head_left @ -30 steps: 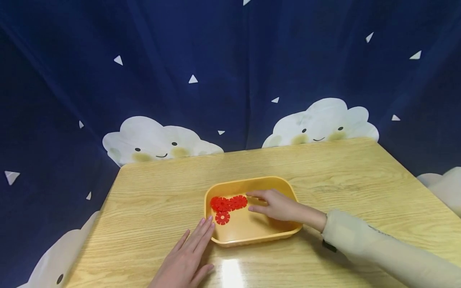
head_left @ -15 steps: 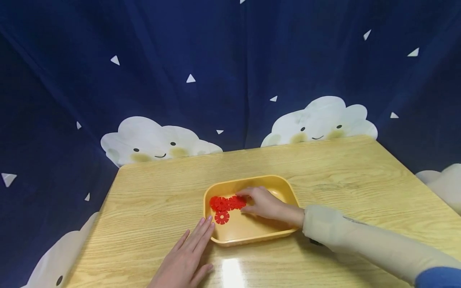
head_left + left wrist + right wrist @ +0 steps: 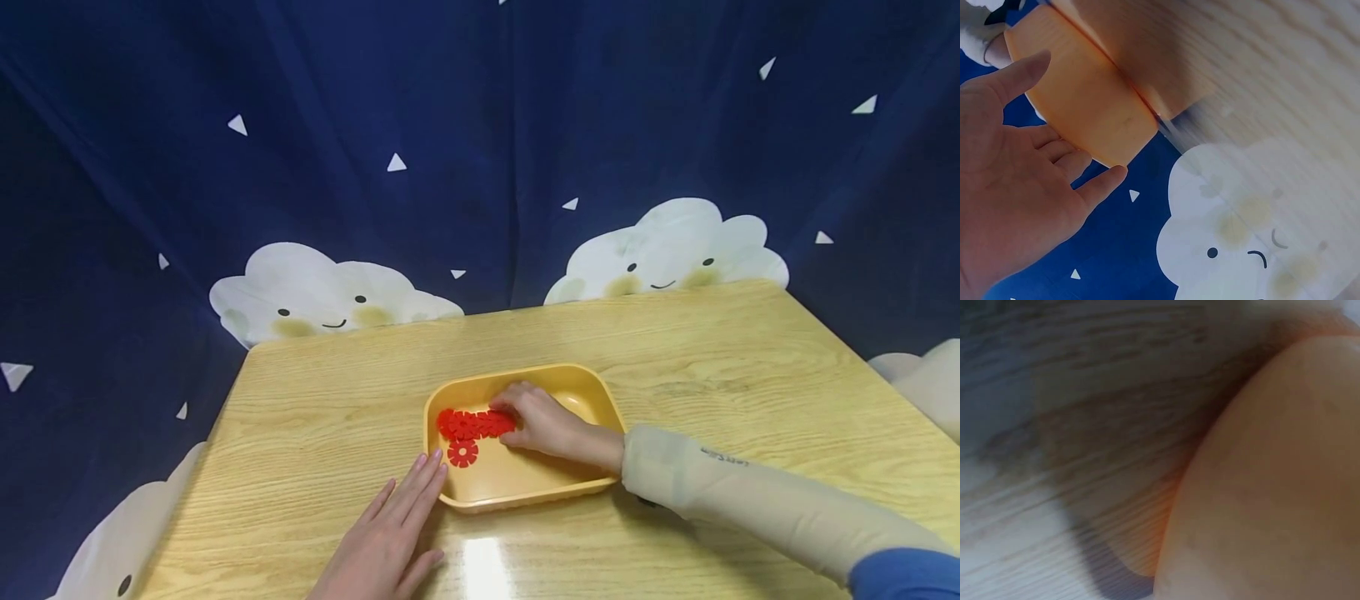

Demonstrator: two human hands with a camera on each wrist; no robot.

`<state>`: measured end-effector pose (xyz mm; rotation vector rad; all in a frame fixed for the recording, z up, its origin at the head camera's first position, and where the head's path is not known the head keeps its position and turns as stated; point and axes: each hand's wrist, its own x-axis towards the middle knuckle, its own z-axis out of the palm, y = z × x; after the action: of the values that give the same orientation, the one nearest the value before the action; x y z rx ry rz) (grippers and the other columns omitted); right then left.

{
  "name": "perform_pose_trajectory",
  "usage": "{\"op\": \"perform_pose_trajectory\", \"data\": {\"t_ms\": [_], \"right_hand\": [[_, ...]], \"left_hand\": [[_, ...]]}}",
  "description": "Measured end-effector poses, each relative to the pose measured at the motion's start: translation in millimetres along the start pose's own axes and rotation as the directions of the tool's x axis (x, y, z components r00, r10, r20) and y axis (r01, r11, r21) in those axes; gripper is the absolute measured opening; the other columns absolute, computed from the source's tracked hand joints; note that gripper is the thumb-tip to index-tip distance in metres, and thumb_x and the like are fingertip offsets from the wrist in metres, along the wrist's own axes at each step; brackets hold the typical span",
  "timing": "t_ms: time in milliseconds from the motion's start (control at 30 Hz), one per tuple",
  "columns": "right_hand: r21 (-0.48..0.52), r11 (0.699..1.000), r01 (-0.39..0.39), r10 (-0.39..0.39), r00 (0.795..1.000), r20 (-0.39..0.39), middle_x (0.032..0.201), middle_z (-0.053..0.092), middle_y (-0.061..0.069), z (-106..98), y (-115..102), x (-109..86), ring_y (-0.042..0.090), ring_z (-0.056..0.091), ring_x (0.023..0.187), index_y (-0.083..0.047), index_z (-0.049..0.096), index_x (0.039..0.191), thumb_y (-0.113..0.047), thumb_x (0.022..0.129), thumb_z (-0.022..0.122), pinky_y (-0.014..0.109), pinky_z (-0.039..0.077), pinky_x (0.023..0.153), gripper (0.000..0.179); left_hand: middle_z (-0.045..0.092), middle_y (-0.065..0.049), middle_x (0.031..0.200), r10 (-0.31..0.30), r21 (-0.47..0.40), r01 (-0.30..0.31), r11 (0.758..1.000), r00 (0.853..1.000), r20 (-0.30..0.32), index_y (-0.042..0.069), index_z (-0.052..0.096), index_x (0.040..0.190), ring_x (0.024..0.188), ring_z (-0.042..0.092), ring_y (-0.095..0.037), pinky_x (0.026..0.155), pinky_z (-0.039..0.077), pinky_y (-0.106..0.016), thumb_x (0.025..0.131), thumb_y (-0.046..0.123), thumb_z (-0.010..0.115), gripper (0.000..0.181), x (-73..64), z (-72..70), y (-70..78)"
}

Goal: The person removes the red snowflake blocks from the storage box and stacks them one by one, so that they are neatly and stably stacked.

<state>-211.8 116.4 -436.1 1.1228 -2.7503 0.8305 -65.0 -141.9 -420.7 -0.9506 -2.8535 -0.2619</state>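
A shallow yellow-orange plastic tray [image 3: 525, 500] stands on the wooden table. Inside it, toward the left, red notched snowflake discs [image 3: 463, 426] lie in an overlapping row, and a single red disc [image 3: 462, 453] lies just in front of them. My right hand [image 3: 551, 425] reaches in over the tray's right side, its thumb and fingers curled about the disc at the row's right end; its fingertips are partly hidden. My left hand [image 3: 382, 533] lies with straight fingers at the tray's front left corner. In the left wrist view those fingertips meet the tray's outer wall [image 3: 1085, 87].
The wooden table [image 3: 337, 417] spreads around the tray on all sides. Behind it hangs a dark blue curtain [image 3: 450, 83] printed with white clouds and triangles. A blurred, curved orange surface fills much of the right wrist view.
My right hand has moved left across the tray to the red discs, and its fingers have closed in at the row's right end. The left hand has stayed put.
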Motion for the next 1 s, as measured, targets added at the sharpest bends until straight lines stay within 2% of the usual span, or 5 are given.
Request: {"op": "perform_pose_trajectory", "data": {"t_ms": [267,433,567,733,1000], "right_hand": [[0.012,1.0,-0.006,0.006,1.0,0.004,0.106,0.068,0.01,-3.5,-2.4,-2.4,0.024,0.06,0.097,0.002,0.07,0.112,-0.01,0.073,0.084,0.037,0.051,0.086,0.043],[0.052,0.999,-0.009,0.01,1.0,-0.017,0.106,0.068,0.01,-15.5,-4.6,-7.1,0.021,0.063,0.093,0.002,0.069,0.113,-0.009,0.073,0.085,0.035,0.054,0.083,0.045],[0.1,0.995,-0.013,0.017,0.999,-0.036,0.104,0.068,0.01,-31.7,-6.2,-14.4,0.023,0.065,0.09,0.003,0.068,0.113,-0.007,0.075,0.084,0.037,0.056,0.081,0.043],[0.111,0.994,-0.009,0.02,0.995,-0.094,0.098,0.067,0.005,-55.0,-2.5,-27.8,0.021,0.065,0.087,0.001,0.069,0.112,-0.004,0.074,0.084,0.037,0.057,0.079,0.041],[0.096,0.99,-0.104,0.122,0.971,-0.206,0.099,0.068,0.006,-101.6,15.7,-60.8,0.023,0.067,0.085,0.0,0.07,0.109,0.003,0.069,0.085,0.042,0.058,0.079,0.042]], "left_hand": [[0.012,-0.003,0.164,-0.012,0.003,0.012,1.0,1.0,0.015,0.009,0.02,0.157,0.148,0.017,-0.02,0.111,0.035,-0.047,0.089,0.041,0.068,0.09,-1.2,0.1,-0.5],[0.014,-0.002,0.164,-0.005,0.007,0.005,1.0,1.0,0.001,0.009,0.021,0.157,0.148,0.018,-0.019,0.11,0.036,-0.047,0.088,0.041,0.069,0.09,-1.4,0.5,-1.2],[0.016,-0.003,0.164,0.002,0.004,-0.002,1.0,1.0,-0.015,0.007,0.025,0.156,0.147,0.02,-0.02,0.109,0.038,-0.047,0.087,0.04,0.07,0.088,-1.6,1.0,-1.9],[0.02,-0.006,0.162,0.016,0.013,-0.015,1.0,0.999,-0.035,0.007,0.025,0.156,0.147,0.022,-0.021,0.108,0.039,-0.047,0.087,0.04,0.071,0.089,-2.1,1.6,-2.2],[0.02,-0.007,0.162,0.033,0.026,-0.032,0.999,0.998,-0.051,0.006,0.025,0.155,0.147,0.022,-0.022,0.109,0.038,-0.047,0.087,0.04,0.071,0.089,-1.5,1.6,-2.7]]}}
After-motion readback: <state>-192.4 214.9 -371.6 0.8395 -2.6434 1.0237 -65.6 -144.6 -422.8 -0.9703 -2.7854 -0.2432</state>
